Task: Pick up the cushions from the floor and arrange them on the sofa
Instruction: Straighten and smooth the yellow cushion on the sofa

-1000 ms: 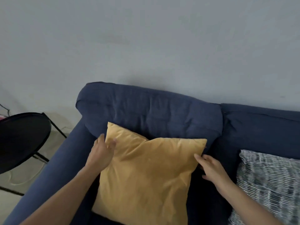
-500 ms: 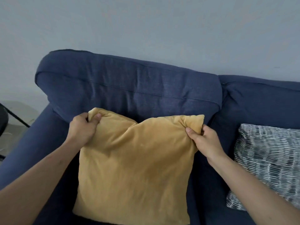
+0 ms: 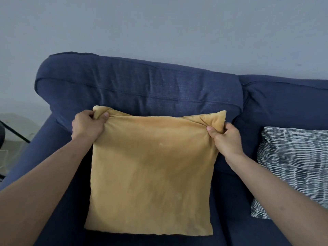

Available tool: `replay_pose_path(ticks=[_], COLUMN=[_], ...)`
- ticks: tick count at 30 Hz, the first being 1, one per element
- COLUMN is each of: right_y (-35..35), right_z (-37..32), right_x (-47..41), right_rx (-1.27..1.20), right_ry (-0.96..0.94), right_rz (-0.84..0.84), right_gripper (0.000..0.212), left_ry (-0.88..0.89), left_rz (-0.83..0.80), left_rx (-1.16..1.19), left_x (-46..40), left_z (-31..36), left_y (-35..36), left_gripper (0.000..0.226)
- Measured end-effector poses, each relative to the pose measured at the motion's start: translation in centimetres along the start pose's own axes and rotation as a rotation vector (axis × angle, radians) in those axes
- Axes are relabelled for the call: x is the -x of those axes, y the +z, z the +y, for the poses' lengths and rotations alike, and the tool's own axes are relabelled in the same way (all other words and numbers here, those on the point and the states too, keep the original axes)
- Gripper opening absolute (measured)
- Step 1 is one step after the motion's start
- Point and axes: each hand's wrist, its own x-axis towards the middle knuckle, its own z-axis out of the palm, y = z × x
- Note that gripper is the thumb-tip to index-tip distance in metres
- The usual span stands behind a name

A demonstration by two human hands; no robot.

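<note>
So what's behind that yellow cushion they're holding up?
Behind the yellow cushion is the blue sofa, its back cushion showing above. The seat and lower backrest directly behind are covered. The left hand and right hand pinch its top corners.

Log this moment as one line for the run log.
left hand: gripping yellow cushion top left corner | right hand: gripping top right corner | cushion: upright against sofa back | patterned cushion: on sofa, right

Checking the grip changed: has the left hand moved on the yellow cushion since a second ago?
Yes. The left hand went from resting flat beside the yellow cushion to pinching its top left corner, higher against the sofa backrest.
</note>
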Motion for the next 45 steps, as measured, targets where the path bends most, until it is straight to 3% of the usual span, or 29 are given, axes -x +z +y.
replay_pose_path(ticks=[2,4,5,8,10,16,19,23,26,30,35,41,43,45], right_y=[0.1,1.1,2.2,7.1,9.9,8.9,6.6,4.9,7.0,12.2,11.5,8.1,8.8,10.8], right_z=[-0.3,-0.5,-0.6,-0.4,0.5,4.5,4.9,5.2,6.8,11.3,14.6,16.1,15.9,16.6], right_x=[1.8,5.2,7.1,11.1,11.9,6.7,4.2,5.7,11.6,18.5,14.8,14.1,16.6,19.9], right_rx=[0.016,0.179,0.297,0.602,0.737,0.980,0.993,0.749,0.641,0.739,0.844,0.736,0.680,0.662], right_ry=[-0.024,-0.277,-0.469,-0.955,-1.067,-1.001,-0.882,-0.740,-0.883,-1.105,-0.972,-0.738,-0.765,-0.906], right_rz=[0.122,0.272,0.290,0.068,-0.023,0.070,0.170,0.249,0.195,-0.036,0.139,0.264,0.214,0.084], right_gripper=[0.063,0.067,0.066,0.064,0.065,0.073,0.074,0.071,0.073,0.074,0.078,0.080,0.084,0.087], left_ry=[-0.007,0.142,0.306,0.833,0.962,0.919,0.763,0.526,0.668,0.903,0.654,0.283,0.297,0.399], left_rz=[0.044,0.177,0.241,0.181,0.067,0.007,0.059,0.142,0.222,0.098,0.159,0.182,0.209,0.215], left_rx=[0.001,-0.100,-0.145,-0.193,-0.229,-0.501,-0.540,-0.368,-0.294,-0.273,-0.329,-0.071,-0.027,-0.005], left_x=[1.2,4.2,6.0,11.2,12.9,8.3,5.3,5.8,11.2,18.1,14.6,12.4,14.5,17.7], left_z=[0.1,0.0,0.0,0.0,-0.3,-5.3,-7.6,-8.6,-8.5,-10.1,-15.4,-19.5,-19.1,-18.2], left_y=[-0.2,0.2,0.8,4.7,7.4,7.5,5.2,2.3,3.3,8.9,9.8,6.4,6.1,7.4], left_gripper=[0.059,0.058,0.056,0.053,0.053,0.067,0.071,0.071,0.068,0.064,0.068,0.066,0.066,0.067])
